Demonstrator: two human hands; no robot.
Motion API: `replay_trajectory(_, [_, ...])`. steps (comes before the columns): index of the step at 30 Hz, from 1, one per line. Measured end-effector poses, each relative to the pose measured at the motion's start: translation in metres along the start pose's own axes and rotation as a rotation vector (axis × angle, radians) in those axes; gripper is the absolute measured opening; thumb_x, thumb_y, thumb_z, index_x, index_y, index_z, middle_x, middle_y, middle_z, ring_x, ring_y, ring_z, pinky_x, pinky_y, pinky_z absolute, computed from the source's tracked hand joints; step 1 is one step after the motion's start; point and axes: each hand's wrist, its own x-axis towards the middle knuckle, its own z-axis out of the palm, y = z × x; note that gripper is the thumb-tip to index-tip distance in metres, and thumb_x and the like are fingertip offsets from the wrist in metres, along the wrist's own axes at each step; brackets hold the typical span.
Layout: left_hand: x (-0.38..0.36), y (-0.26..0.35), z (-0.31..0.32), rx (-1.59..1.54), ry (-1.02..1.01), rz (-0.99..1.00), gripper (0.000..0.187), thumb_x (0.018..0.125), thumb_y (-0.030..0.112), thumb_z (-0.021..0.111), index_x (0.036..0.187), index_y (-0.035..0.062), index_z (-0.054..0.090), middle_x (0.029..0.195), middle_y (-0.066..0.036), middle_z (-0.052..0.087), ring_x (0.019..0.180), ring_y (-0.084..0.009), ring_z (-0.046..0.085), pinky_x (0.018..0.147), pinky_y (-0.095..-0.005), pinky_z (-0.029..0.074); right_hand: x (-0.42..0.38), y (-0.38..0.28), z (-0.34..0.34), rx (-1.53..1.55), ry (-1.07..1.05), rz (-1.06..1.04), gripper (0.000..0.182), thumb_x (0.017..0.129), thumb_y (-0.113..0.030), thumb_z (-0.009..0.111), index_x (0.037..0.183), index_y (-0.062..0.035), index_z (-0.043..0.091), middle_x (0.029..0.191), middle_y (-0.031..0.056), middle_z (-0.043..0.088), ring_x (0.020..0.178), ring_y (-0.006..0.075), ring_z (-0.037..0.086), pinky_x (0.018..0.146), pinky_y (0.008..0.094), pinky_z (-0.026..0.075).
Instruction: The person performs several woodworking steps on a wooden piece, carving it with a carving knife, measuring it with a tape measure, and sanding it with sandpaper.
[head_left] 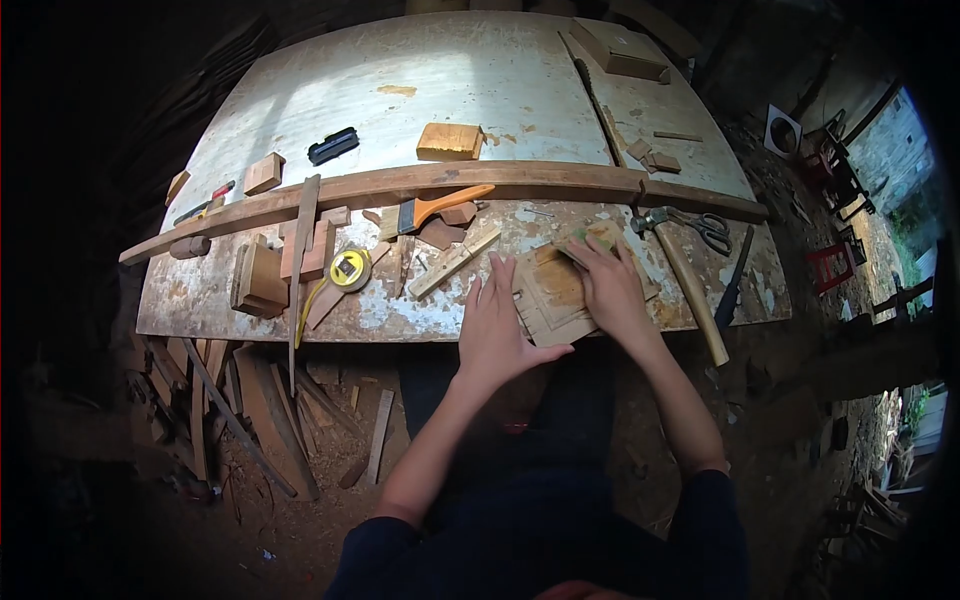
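Left hand [493, 325] open against wooden board [558, 285]; right hand [612, 288] atop, grip unclear; far box [618, 48], contents hidden.

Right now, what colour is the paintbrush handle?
The paintbrush handle is orange, seen best in the head view.

1 black case [333, 146] beyond long beam [570, 180]; scissors [714, 234] beside 1 hammer [690, 287].

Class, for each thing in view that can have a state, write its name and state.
Tape measure: yellow tape partly out
Paintbrush: lying down
Hammer: lying, handle past table edge
Scissors: lying; opening unclear
Wooden board: under both hands
Left hand: thumb spread
Right hand: grip unclear
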Motion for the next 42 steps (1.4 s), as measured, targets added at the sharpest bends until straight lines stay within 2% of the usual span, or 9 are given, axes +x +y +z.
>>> replay_trajectory(5, [-0.001, -0.003, 0.005, 0.047, -0.038, -0.016, 0.169, 0.064, 0.075, 0.094, 0.17, -0.0114, -0.005, 0.172, -0.027, 0.04, 0.16, -0.0404, 0.04, 0.133, -0.0546, 0.024, -0.019, -0.041, 0.0, 0.126, -0.064, -0.119, 0.043, 0.099, 0.0, 0.061, 0.141, -0.0034, 0.071, 0.15, 0.0158, 0.069, 0.146, 0.0366, 0.059, 0.131, 0.0592, 0.03])
replay_trajectory(9, [0.0, -0.002, 0.005, 0.0, -0.001, -0.019, 0.168, 0.063, 0.075, 0.094, 0.17, -0.0111, -0.002, 0.172, -0.027, 0.039, 0.16, -0.0401, 0.04, 0.133, -0.0547, 0.024, -0.01, 0.009, -0.009, -0.127, 0.039, 0.113, 0.054, 0.092, 0.003, 0.066, 0.146, -0.0065, 0.068, 0.15, 0.0134, 0.069, 0.146, 0.0362, 0.059, 0.131, 0.0587, 0.032])
replay_trajectory(13, [-0.002, -0.004, 0.004, 0.001, -0.008, -0.016, 0.169, 0.062, 0.073, 0.096, 0.171, -0.0108, -0.003, 0.172, -0.028, 0.04, 0.161, -0.0398, 0.039, 0.133, -0.0548, 0.025, -0.058, -0.061, -0.021, 0.127, -0.14, -0.106, 0.058, 0.091, 0.005, 0.066, 0.148, -0.0087, 0.068, 0.153, 0.0133, 0.066, 0.149, 0.0348, 0.056, 0.133, 0.0576, 0.029])
replay_trajectory(17, [-0.002, 0.0, 0.005, -0.015, -0.012, -0.019, 0.168, 0.061, 0.074, 0.096, 0.171, -0.0106, 0.001, 0.171, -0.029, 0.04, 0.161, -0.0401, 0.039, 0.132, -0.0549, 0.026, -0.051, -0.01, -0.028, -0.125, 0.067, 0.189, 0.052, 0.095, 0.004, 0.064, 0.147, -0.0012, 0.066, 0.154, 0.0176, 0.065, 0.148, 0.0412, 0.055, 0.131, 0.0606, 0.03])
replay_trajectory(21, [-0.001, -0.007, 0.011, -0.002, 0.013, -0.006, 0.165, 0.059, 0.075, 0.096, 0.171, -0.0106, 0.009, 0.171, -0.031, 0.04, 0.161, -0.0407, 0.039, 0.132, -0.0547, 0.027, -0.086, -0.059, -0.033, 0.157, -0.071, -0.044, 0.058, 0.091, 0.009, 0.062, 0.147, -0.0063, 0.067, 0.153, 0.0142, 0.067, 0.149, 0.0387, 0.055, 0.132, 0.0616, 0.029])
replay_trajectory(24, [-0.001, -0.005, 0.01, -0.001, 0.026, 0.008, 0.165, 0.059, 0.076, 0.095, 0.171, -0.0111, 0.012, 0.172, -0.032, 0.038, 0.161, -0.0409, 0.038, 0.132, -0.0547, 0.026, -0.085, 0.0, -0.023, -0.043, 0.157, 0.239, 0.062, 0.09, 0.01, 0.062, 0.15, -0.0061, 0.065, 0.156, 0.0142, 0.064, 0.15, 0.0397, 0.055, 0.13, 0.0639, 0.031])
replay_trajectory(35, [-0.003, -0.009, -0.01, 0.005, -0.125, 0.08, 0.164, 0.059, 0.07, 0.099, 0.172, -0.0099, 0.01, 0.176, -0.031, 0.028, 0.162, -0.0473, 0.033, 0.134, -0.0577, 0.023, -0.112, -0.057, -0.023, 0.098, 0.025, 0.008, 0.057, 0.093, 0.007, 0.063, 0.149, -0.0032, 0.064, 0.153, 0.0171, 0.066, 0.148, 0.0429, 0.055, 0.129, 0.0589, 0.037])
replay_trajectory(38, [-0.003, -0.006, -0.011, 0.029, -0.119, 0.077, 0.162, 0.061, 0.067, 0.099, 0.172, -0.0103, 0.009, 0.176, -0.03, 0.029, 0.161, -0.0472, 0.034, 0.134, -0.0573, 0.023, -0.094, 0.004, -0.023, -0.047, 0.199, 0.239, 0.057, 0.094, 0.008, 0.06, 0.15, -0.0044, 0.065, 0.152, 0.0172, 0.067, 0.147, 0.044, 0.055, 0.128, 0.0572, 0.038])
replay_trajectory(42, [-0.001, -0.004, -0.011, 0.001, -0.117, 0.057, 0.156, 0.065, 0.064, 0.098, 0.172, -0.0081, 0.011, 0.176, -0.029, 0.03, 0.165, -0.0412, 0.029, 0.136, -0.0554, 0.02, -0.104, -0.047, -0.018, 0.049, 0.081, -0.004, 0.055, 0.092, 0.006, 0.065, 0.146, -0.0003, 0.065, 0.15, 0.0181, 0.067, 0.145, 0.0421, 0.058, 0.126, 0.057, 0.042])
